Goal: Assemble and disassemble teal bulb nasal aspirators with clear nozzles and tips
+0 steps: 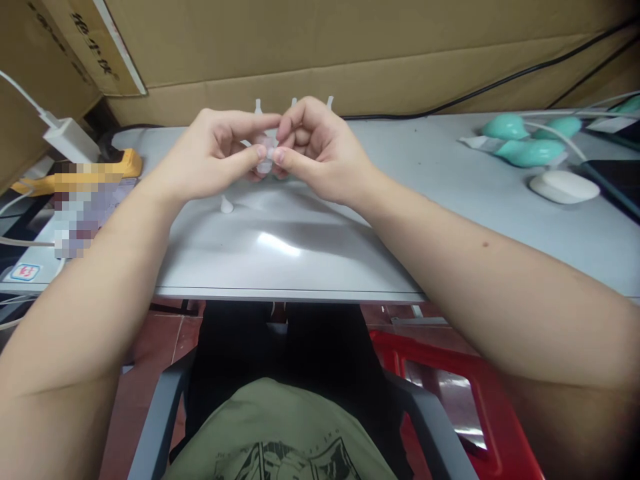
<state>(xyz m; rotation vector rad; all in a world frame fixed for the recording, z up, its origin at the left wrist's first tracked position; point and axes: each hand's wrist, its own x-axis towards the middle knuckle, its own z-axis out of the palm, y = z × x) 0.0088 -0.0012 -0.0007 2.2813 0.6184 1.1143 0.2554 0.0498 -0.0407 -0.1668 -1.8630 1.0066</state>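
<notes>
This looks to me like a makeshift seated workplace, in a small workshop or an office, I can't say which. Plain brown cardboard [350, 40] walls in the far side of the pale grey desk [350, 257], with bold black lettering [94, 43] on the panel at the left, so nothing homely there. A black cable [500, 72] runs along the back, and a white power adapter [73, 141] with its lead is over on the left. A small whitish cone [227, 205] on the desktop suggests handiwork with little parts. Down below there's a grey-armed chair [163, 413], a red plastic stool [501, 415] beside it and reddish floor tiles [129, 413], all hard-wearing stuff
</notes>
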